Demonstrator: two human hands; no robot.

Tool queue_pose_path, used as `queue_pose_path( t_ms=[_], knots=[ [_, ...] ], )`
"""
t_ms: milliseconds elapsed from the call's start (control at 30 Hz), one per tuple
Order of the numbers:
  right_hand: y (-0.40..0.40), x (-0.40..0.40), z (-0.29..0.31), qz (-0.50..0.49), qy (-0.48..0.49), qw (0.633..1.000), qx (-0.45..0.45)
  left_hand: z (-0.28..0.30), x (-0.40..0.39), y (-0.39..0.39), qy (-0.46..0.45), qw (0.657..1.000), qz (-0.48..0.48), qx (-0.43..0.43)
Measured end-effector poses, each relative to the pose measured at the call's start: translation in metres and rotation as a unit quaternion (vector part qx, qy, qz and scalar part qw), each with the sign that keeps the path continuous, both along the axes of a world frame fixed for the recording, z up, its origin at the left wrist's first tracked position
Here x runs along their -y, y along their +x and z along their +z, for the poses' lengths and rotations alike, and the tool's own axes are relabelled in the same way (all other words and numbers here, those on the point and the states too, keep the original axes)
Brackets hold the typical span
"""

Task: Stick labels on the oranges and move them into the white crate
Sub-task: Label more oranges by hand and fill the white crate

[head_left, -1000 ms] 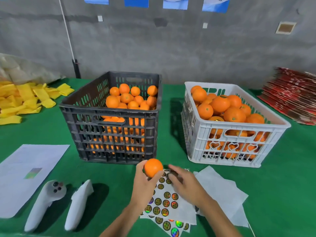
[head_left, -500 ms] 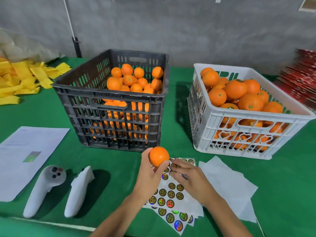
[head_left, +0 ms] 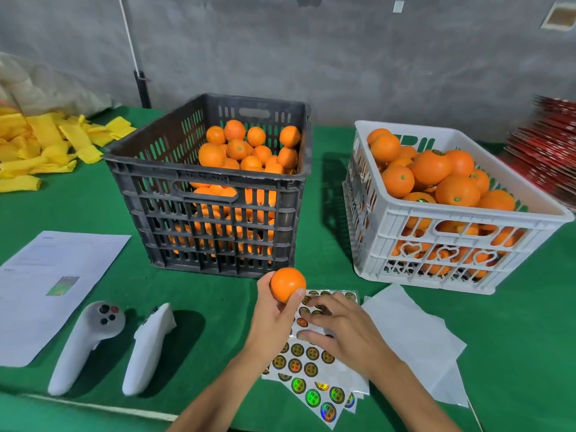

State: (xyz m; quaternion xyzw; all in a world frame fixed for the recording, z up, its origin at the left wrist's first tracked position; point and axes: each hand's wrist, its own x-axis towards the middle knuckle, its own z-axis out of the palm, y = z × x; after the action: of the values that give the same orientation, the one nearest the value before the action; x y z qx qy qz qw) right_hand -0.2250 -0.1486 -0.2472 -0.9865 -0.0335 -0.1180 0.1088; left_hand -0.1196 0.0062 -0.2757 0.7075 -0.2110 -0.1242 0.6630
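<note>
My left hand (head_left: 270, 319) grips an orange (head_left: 287, 284) just above the near end of a sheet of round holographic labels (head_left: 311, 369). My right hand (head_left: 341, 330) lies on that sheet, fingers spread over the labels; whether it pinches one is hidden. A dark grey crate (head_left: 215, 241) of oranges stands behind my hands. The white crate (head_left: 442, 269), heaped with oranges, stands to the right of it.
Two white handheld controllers (head_left: 90, 341) lie at the near left beside a printed sheet of paper (head_left: 53, 285). White backing papers (head_left: 414, 338) lie under and right of the labels. Yellow foam sleeves (head_left: 40, 145) are piled far left, red cartons (head_left: 551, 145) far right.
The view has tilted down and drawn closer. My left hand has raised the orange a little, and my right hand has slid back along the label sheet.
</note>
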Motion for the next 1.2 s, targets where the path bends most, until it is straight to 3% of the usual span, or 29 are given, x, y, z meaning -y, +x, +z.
queue_pose_path(
  t_ms=[100, 167, 233, 300, 433, 700, 1200],
  knots=[
    [0.003, -0.002, 0.005, 0.028, -0.038, 0.998, 0.033, -0.001, -0.001, 0.001, 0.005, 1.000, -0.003, -0.002],
    [0.006, -0.003, 0.006, 0.024, -0.013, 0.999, 0.028, -0.002, -0.001, 0.001, 0.007, 1.000, -0.006, -0.005],
    [0.007, -0.004, 0.004, -0.019, 0.114, 0.993, -0.005, -0.003, -0.001, 0.001, 0.009, 1.000, -0.006, -0.006],
    [0.010, -0.005, 0.001, -0.064, 0.269, 0.960, -0.040, -0.002, 0.001, 0.000, 0.013, 1.000, -0.004, 0.004],
    [0.018, -0.003, 0.003, -0.097, 0.399, 0.906, -0.099, -0.002, 0.001, -0.003, 0.019, 1.000, -0.008, 0.016],
    [0.030, 0.000, 0.025, -0.103, 0.473, 0.851, -0.204, 0.000, -0.004, 0.002, 0.054, 0.998, -0.032, 0.030],
    [0.032, 0.000, 0.030, -0.111, 0.462, 0.850, -0.225, 0.005, -0.004, -0.001, 0.068, 0.996, -0.044, 0.027]
  ],
)
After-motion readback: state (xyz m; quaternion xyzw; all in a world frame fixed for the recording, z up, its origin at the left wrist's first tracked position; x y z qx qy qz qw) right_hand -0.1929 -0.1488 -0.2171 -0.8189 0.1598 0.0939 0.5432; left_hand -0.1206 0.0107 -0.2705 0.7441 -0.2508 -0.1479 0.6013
